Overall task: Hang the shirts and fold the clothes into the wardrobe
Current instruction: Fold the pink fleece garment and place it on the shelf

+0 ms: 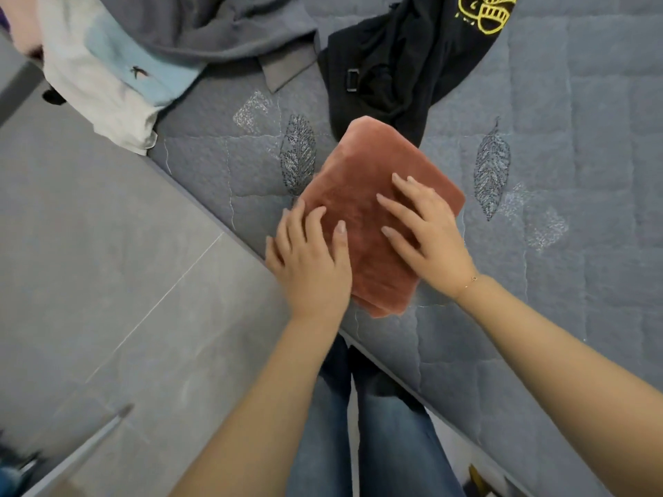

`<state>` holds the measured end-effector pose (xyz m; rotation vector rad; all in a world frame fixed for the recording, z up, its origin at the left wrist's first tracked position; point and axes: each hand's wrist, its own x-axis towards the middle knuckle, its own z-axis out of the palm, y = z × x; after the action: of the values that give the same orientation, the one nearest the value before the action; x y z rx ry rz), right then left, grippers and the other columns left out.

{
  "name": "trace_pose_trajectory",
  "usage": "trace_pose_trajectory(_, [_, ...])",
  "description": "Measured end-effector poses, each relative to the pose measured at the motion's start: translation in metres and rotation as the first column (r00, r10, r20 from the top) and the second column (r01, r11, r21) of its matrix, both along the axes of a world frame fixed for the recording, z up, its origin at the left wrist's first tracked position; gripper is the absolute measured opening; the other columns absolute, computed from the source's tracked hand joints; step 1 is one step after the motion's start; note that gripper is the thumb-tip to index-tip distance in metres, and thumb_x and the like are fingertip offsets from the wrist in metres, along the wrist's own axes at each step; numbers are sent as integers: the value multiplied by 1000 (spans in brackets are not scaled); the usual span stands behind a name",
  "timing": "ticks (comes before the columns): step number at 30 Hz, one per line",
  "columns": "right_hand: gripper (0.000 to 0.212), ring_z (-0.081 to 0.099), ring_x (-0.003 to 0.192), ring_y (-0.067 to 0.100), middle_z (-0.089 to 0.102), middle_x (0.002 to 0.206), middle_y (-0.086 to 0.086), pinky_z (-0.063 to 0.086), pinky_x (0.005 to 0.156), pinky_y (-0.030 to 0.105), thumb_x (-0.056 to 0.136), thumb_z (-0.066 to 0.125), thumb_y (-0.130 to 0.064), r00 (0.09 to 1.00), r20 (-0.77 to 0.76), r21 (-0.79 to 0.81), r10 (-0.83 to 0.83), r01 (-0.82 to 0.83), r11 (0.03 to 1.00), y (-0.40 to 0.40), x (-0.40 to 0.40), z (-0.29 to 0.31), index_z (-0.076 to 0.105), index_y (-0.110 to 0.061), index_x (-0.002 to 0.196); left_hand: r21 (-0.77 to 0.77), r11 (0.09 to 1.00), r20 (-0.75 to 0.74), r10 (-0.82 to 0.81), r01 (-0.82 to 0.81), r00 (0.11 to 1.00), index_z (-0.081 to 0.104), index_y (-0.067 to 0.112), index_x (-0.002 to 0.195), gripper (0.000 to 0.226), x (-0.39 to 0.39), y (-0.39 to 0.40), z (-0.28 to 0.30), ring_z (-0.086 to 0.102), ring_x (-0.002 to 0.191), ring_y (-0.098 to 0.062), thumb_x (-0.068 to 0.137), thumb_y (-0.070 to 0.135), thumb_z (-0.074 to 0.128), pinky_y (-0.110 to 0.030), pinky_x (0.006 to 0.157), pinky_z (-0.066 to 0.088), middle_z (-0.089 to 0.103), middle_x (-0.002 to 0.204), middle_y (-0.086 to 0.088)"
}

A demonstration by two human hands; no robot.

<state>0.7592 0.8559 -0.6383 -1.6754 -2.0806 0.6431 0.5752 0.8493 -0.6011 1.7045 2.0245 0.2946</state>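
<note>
A folded rust-pink garment (362, 181) lies near the edge of a grey-blue quilted bed (574, 138). My left hand (310, 256) rests flat on its near left part, fingers spread and straight. On its right side my right hand (427, 227) presses down, fingers also straight. Behind it a black garment with a yellow print (405, 62) lies crumpled. A grey garment (215, 26) lies at the back. A white and light-blue garment (107, 77) hangs over the bed's left corner.
Grey floor tiles (107, 263) fill the left side. My legs in blue jeans (358, 435) stand against the bed's edge. A blurred grey bar (89, 443) crosses the bottom left. The quilt to the right of the folded garment is bare.
</note>
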Motion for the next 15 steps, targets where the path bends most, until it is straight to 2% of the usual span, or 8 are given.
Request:
trace_pose_trajectory(2, [52, 22, 146, 28, 28, 157, 8, 18, 117, 53, 96, 55, -38, 998, 56, 24, 0, -1, 1000, 16, 14, -1, 45, -21, 144, -153, 986, -19, 68, -70, 997, 36, 25, 145, 56, 14, 0, -16, 7, 149, -23, 98, 55, 34, -60, 116, 5, 17, 161, -1])
trace_pose_trajectory(6, [65, 14, 149, 25, 20, 160, 6, 13, 118, 54, 94, 46, -58, 948, 205, -5, 244, -248, 969, 47, 12, -32, 33, -27, 150, -203, 972, -145, 92, -121, 985, 7, 24, 155, 81, 10, -4, -63, -1, 150, -26, 91, 69, 28, -66, 114, 5, 0, 163, -5])
trace_pose_trajectory(8, [64, 13, 149, 24, 19, 161, 5, 12, 119, 52, 95, 41, -59, 913, 276, -17, 301, -308, 951, 52, 7, -57, 30, -29, 151, -206, 969, -180, 99, -136, 979, 3, 22, 155, 83, 7, -10, -85, -1, 150, -29, 91, 68, 26, -65, 114, 8, -2, 163, -8])
trace_pose_trajectory(12, [64, 13, 149, 22, 18, 161, 3, 11, 119, 52, 96, 34, -59, 892, 333, -80, 304, -295, 952, 58, 8, -93, 24, -30, 152, -212, 966, -216, 98, -145, 971, 1, 22, 155, 84, 10, -6, -112, 0, 149, -30, 88, 70, 17, -64, 115, 4, 0, 163, -9])
trace_pose_trajectory(15, [64, 11, 149, 22, 16, 162, 3, 9, 120, 50, 96, 31, -59, 888, 325, -117, 326, -305, 945, 64, 5, -87, 21, -31, 153, -229, 961, -188, 115, -157, 975, 5, 22, 155, 83, 10, 0, -108, -1, 150, -29, 90, 69, 26, -65, 114, 4, 0, 163, -6])
